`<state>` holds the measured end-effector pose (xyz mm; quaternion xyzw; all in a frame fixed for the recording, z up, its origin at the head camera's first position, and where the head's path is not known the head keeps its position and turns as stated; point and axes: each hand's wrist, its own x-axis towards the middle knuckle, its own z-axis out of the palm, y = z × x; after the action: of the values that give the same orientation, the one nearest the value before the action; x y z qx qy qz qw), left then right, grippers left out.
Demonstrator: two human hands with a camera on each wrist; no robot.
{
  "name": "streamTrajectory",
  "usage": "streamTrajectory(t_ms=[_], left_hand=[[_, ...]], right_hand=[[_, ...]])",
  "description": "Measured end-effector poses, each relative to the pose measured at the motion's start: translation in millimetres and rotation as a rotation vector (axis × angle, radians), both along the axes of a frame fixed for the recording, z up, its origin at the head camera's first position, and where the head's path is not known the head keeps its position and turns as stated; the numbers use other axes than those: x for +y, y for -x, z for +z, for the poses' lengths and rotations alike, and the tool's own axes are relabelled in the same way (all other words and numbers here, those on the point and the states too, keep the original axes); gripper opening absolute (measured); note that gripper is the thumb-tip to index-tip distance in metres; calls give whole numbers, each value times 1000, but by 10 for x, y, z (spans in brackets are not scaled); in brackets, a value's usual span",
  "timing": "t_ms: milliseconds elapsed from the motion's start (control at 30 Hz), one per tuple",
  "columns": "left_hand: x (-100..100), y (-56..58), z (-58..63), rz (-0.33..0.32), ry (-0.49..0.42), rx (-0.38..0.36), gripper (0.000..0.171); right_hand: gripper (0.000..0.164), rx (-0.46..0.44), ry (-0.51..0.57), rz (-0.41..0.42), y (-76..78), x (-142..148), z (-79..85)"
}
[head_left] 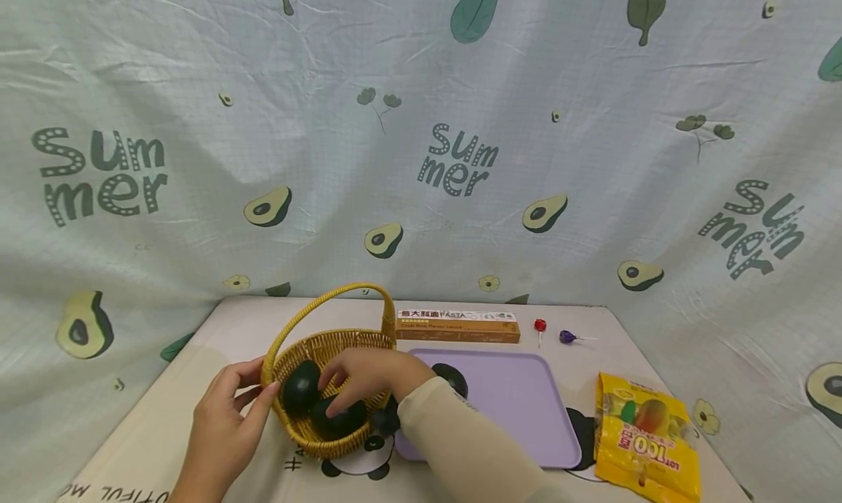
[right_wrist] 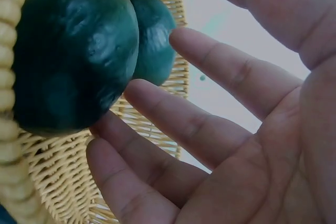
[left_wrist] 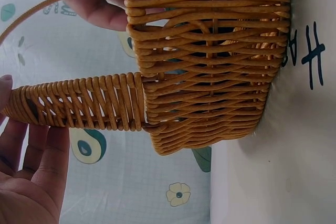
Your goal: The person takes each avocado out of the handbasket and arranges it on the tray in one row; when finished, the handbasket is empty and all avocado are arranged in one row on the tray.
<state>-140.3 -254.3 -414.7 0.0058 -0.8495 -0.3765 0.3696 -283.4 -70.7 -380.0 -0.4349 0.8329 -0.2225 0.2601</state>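
Observation:
A yellow wicker basket (head_left: 335,448) stands at the left of the table, with two dark green avocados, a rear one (head_left: 300,387) and a front one (head_left: 338,420), inside. My left hand (head_left: 226,422) pinches the foot of its handle (left_wrist: 84,103) between thumb and fingers. My right hand (head_left: 371,379) reaches over the basket's right rim. In the right wrist view its spread fingers (right_wrist: 189,116) are extended, and the fingertips lie at the large near avocado (right_wrist: 76,51); whether they press on it I cannot tell. Another avocado (head_left: 452,379) shows on the purple tray, partly behind my right forearm.
The purple tray (head_left: 520,408) lies right of the basket. Behind it are a pasta box (head_left: 457,331), a red lollipop (head_left: 540,325) and a purple lollipop (head_left: 568,336). A yellow candy bag (head_left: 647,437) lies at the right edge. A printed curtain (head_left: 421,159) hangs behind.

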Motion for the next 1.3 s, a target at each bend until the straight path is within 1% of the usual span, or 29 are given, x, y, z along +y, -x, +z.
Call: streamTrajectory(t_ms=[133,400,533,667,933,1100,1300], left_hand=[[-1,-7,-5,-1,1,-4,41],[-8,-2,-12,-10,6,1,40],[-10,9,-15,-21,5,2,39],[-9,14,-18,-29,4,-1,39],[-23,21,-33,-35,7,10,40],[-32,13,-30,-34,4,11,39],[-27,-7,-11,-17,4,-10,37]], right_hand=[[33,37,-48,13,-4,-62,-8],[33,75,-149,35,-9,-197,-23],[34,61,-176,47,-3,-231,-45],[35,55,-203,41,-18,-252,-54],[37,25,-250,-20,-45,-298,-74],[39,32,-269,-1,-41,-319,-89],[43,21,-288,12,-28,-326,-71]])
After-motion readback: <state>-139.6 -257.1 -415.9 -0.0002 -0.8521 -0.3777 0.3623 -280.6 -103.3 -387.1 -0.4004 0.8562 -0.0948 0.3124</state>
